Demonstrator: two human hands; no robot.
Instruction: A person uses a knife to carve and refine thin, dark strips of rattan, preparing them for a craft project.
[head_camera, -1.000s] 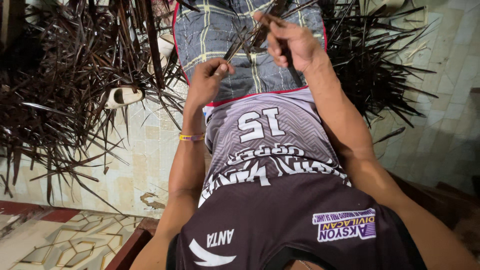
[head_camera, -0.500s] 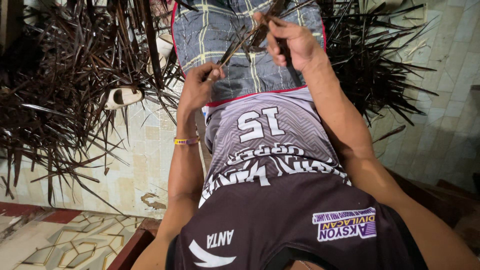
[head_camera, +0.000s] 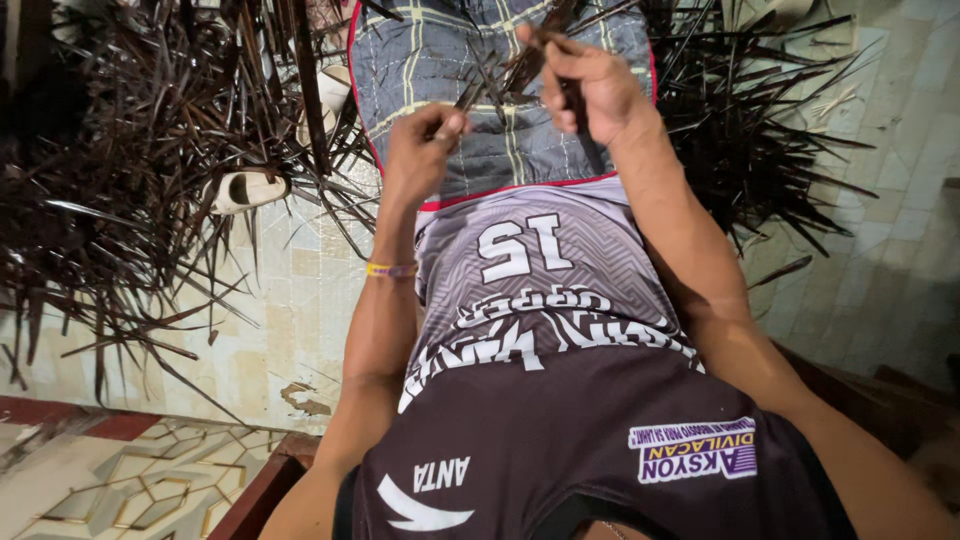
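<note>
The left hand (head_camera: 420, 150) is pinched shut on the near end of a thin dark leaf strip (head_camera: 490, 85), thumb pressed against the curled fingers, while the right hand (head_camera: 585, 90) closes around the strip's farther part together with a short dark object that I cannot make out clearly. The strip runs taut between the two hands, slanting up from the left pinch toward the right fist, above the lap.

Compared with a second ago, the left hand sits slightly lower and nearer the body, and the right hand has barely shifted; the stretch of strip between them looks a little longer. I judge that the person is drawing the strip through the right hand, so the stripping stroke is under way rather than finished.

Under the hands lies a grey plaid cloth (head_camera: 420, 60) with yellow lines and a red edge, spread over the knees. A yellow wristband (head_camera: 390, 269) circles the left wrist. On both sides, heaps of dried dark palm leaves (head_camera: 150, 150) cover the pale tiled floor (head_camera: 290, 330), and a light sandal (head_camera: 250, 188) lies among those to the left.
</note>
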